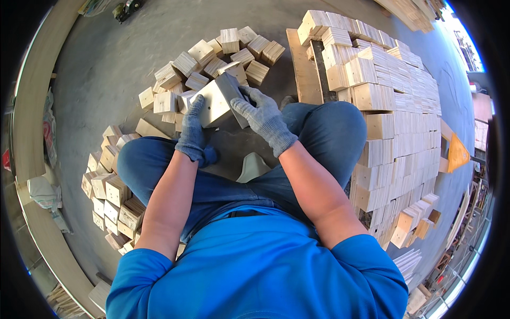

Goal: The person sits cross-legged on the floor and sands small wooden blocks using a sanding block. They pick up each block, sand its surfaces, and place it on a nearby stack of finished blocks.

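Wood block (211, 105) is held up between two hands, at 11 o'clock from the middle, over the smooth grey floor (106, 64). The left hand (192, 127) pinches it from its 8 o'clock side. The right hand (263, 118) has bent fingers and grips a dark grey piece (229, 90) at the block's 3 o'clock side. That piece looks flat and dull, like a pad, but I can't tell just what it is.

My guess is that the step now is to keep the block firm while the dark piece presses on its side. I think the next move needs a tight left hand and a flat, even push from the right hand, so nothing tips.

The block is pale and chunky, with flat sides, sharp corners and a small dark dot on its face. Both hands wear fuzzy grey knit gloves. More loose blocks (229, 40) lie in a messy heap at 11 o'clock, and another heap (118, 190) sits at 9 o'clock. Their sides show thin stripes. A big neat stack (378, 97) fills 1 to 4 o'clock. An orange, pointy thing (457, 153) is at 3 o'clock.
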The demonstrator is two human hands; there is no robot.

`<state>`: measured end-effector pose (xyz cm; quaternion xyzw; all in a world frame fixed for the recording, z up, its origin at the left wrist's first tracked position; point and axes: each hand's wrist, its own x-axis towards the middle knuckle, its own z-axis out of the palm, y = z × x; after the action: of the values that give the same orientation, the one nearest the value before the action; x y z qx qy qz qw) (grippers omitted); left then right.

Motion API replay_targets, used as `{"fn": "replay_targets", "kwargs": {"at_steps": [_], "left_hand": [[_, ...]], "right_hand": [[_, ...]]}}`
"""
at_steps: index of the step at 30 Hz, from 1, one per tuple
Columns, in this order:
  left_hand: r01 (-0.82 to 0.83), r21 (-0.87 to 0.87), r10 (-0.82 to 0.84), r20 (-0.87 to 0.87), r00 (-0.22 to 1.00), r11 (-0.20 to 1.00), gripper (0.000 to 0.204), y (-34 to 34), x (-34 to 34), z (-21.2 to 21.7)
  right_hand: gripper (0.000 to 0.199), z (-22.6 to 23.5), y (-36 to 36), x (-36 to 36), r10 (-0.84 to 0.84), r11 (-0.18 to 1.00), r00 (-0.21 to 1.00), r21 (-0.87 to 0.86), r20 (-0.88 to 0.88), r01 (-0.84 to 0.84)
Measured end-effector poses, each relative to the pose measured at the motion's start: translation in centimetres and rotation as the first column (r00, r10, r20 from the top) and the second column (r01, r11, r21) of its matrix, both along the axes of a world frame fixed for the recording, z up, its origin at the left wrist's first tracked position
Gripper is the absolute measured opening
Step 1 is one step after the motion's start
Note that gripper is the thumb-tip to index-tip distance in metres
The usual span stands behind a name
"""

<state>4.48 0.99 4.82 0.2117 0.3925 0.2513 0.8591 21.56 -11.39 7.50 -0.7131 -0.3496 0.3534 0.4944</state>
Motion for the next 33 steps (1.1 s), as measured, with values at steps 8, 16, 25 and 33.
{"fn": "replay_targets", "kwargs": {"at_steps": [8,16,25,33], "left_hand": [[0.235,-0.048,-0.238,-0.08,0.968,0.971,0.07,-1.0,-0.6,1.0],[0.152,-0.103,-0.158,-0.044,0.987,0.983,0.073,-1.7,0.1,0.8],[0.036,-0.154,-0.023,0.081,0.996,0.987,0.076,0.5,-0.1,0.3],[0.032,-0.023,-0.028,0.165,0.986,0.999,0.074,-1.2,0.2,0.5]], "right_hand": [[0.061,-0.4,0.7,1.1,-0.062,0.998,0.98,0.003,0.189,0.063],[0.061,-0.7,-0.2,1.4,-0.059,0.998,0.98,-0.008,0.193,0.061],[0.066,2.5,-1.5,-0.9,-0.012,0.999,0.869,0.044,0.494,-0.011],[0.055,3.6,2.1,3.2,-0.058,0.985,0.983,-0.147,0.174,0.084]]}}
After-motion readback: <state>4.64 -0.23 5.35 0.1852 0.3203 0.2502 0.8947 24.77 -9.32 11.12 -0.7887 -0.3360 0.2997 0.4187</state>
